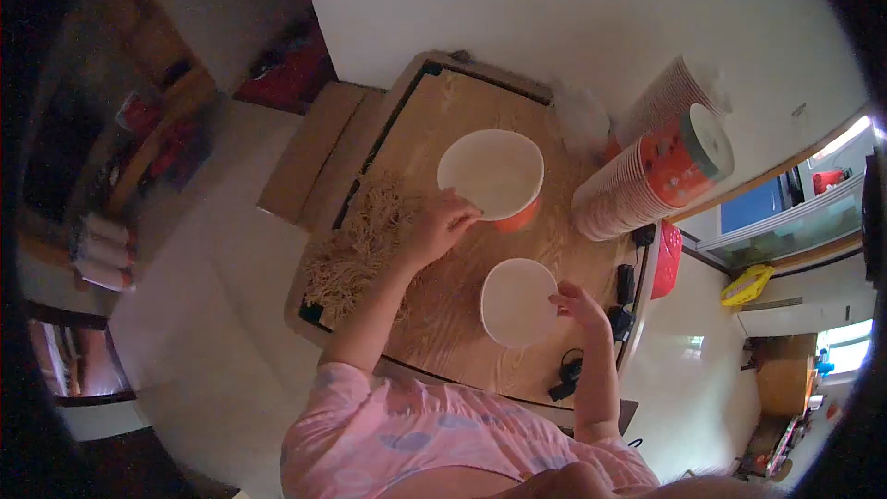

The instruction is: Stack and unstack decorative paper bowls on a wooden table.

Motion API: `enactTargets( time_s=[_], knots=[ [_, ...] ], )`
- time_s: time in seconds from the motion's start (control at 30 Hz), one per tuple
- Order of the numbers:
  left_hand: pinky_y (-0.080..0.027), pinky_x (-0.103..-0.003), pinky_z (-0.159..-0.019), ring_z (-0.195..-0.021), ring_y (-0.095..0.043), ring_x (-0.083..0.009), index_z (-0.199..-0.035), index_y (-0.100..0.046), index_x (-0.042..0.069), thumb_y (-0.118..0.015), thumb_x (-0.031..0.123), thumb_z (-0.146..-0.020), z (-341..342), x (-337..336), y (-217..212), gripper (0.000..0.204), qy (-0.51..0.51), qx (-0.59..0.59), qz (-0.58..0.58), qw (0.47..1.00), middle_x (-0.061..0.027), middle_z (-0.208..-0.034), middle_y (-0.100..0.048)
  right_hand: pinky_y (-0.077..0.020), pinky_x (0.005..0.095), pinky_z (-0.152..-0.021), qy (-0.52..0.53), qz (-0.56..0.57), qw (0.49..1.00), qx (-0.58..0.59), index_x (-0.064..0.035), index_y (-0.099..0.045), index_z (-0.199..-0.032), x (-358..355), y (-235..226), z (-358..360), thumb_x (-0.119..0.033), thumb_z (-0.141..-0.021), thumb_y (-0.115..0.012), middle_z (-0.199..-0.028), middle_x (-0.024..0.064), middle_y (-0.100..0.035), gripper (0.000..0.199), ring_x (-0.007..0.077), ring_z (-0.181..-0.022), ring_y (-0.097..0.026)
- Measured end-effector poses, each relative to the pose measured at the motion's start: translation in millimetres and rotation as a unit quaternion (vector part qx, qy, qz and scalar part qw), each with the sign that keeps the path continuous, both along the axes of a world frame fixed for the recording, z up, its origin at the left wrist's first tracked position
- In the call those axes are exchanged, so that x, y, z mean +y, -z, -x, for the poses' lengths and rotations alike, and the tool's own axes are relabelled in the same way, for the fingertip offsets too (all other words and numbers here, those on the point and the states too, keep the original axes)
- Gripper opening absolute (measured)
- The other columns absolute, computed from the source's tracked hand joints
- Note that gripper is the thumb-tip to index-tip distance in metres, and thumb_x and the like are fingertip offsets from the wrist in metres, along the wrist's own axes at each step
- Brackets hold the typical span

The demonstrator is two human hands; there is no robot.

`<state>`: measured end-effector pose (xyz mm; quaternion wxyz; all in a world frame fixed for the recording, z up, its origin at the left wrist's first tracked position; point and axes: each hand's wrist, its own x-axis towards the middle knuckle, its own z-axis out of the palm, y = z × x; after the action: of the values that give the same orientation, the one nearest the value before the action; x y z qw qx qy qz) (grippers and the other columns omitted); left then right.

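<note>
Pale floor and a white wall surround a wooden surface [443, 314] with a dark rim, seen from above through a bending lens. On it a person in a pink top works with two paper bowls. The left hand [442, 225] reaches across to the larger bowl [491, 172], white inside and orange outside, which stands upright near the far middle of the surface; the fingers curl over its near rim, so the grip looks closed on the edge, though how firmly cannot be told. The right hand [580, 303] touches the right rim of a second white bowl [516, 301], nearer the body; its fingers rest against the edge, and whether they pinch it or merely steady it cannot be told.

The step in hand appears to be setting out or parting the two bowls, one per hand. Any further handling would call for a light hold, since thin paper walls buckle easily.

A heap of pale shredded strands [356, 245], like noodles or straw, lies on the left part of the surface, just beside the left forearm, close enough that a sleeve could drag through it. A long stack of nested orange-and-white bowls [651, 171] lies tilted at the far right corner. Small black clips or cables [568, 374] sit along the right and near edge, beside the right wrist, and a red basket [667, 259] hangs just off the right side.
</note>
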<state>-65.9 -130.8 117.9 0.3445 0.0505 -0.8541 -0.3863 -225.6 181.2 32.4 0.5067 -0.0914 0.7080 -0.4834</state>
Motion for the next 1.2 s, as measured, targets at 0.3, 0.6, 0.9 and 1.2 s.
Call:
enactTargets(
  time_s=[0.3,0.6,0.9,1.2],
  knots=[
    [-0.028,-0.044,-0.100,-0.081,-0.057,-0.0201,-0.079,-0.061,0.008,-0.062,0.003,-0.071,-28.9,-1.3,-46.2,0.010,0.122,-0.112,-0.025,0.986,-0.0028,-0.080,-0.061,-0.0449,0.0289,-0.070,-0.040,0.133,0.764,0.630,-0.0055,-0.055,-0.093,-98.4,-192.2,-16.7,0.000,-0.064,-0.067,-0.093,0.0054,-0.054,0.032,0.0203,-0.074,-0.053],
    [-0.030,-0.046,-0.096,-0.078,-0.057,-0.0181,-0.081,-0.060,0.012,-0.066,0.014,-0.068,-41.5,43.4,-104.9,0.015,0.008,-0.101,0.120,0.988,-0.0011,-0.079,-0.060,-0.0444,0.0304,-0.059,-0.265,0.275,0.722,0.577,-0.0037,-0.057,-0.081,-125.5,-194.3,-38.5,-0.002,-0.067,-0.066,-0.078,0.0071,-0.056,0.017,0.0213,-0.068,-0.054],
    [-0.025,-0.048,-0.099,-0.078,-0.056,-0.0188,-0.080,-0.060,0.012,-0.067,0.011,-0.063,-44.1,68.5,-102.4,0.018,-0.001,-0.086,0.112,0.990,-0.0011,-0.074,-0.058,-0.0467,0.0286,-0.057,-0.198,0.266,0.819,0.469,-0.0040,-0.059,-0.086,-110.8,-181.9,-53.7,-0.002,-0.071,-0.062,-0.081,0.0089,-0.057,0.016,0.0192,-0.068,-0.056],
    [-0.018,-0.048,-0.099,-0.077,-0.053,-0.0145,-0.078,-0.060,0.013,-0.065,0.020,-0.070,-41.4,78.4,-97.3,0.012,-0.026,-0.055,0.138,0.989,0.0034,-0.074,-0.057,-0.0464,0.0271,-0.056,-0.152,0.289,0.834,0.445,-0.0037,-0.060,-0.083,-103.4,-176.5,-63.1,-0.002,-0.071,-0.063,-0.080,0.0080,-0.057,0.013,0.0188,-0.071,-0.056]
  ],
)
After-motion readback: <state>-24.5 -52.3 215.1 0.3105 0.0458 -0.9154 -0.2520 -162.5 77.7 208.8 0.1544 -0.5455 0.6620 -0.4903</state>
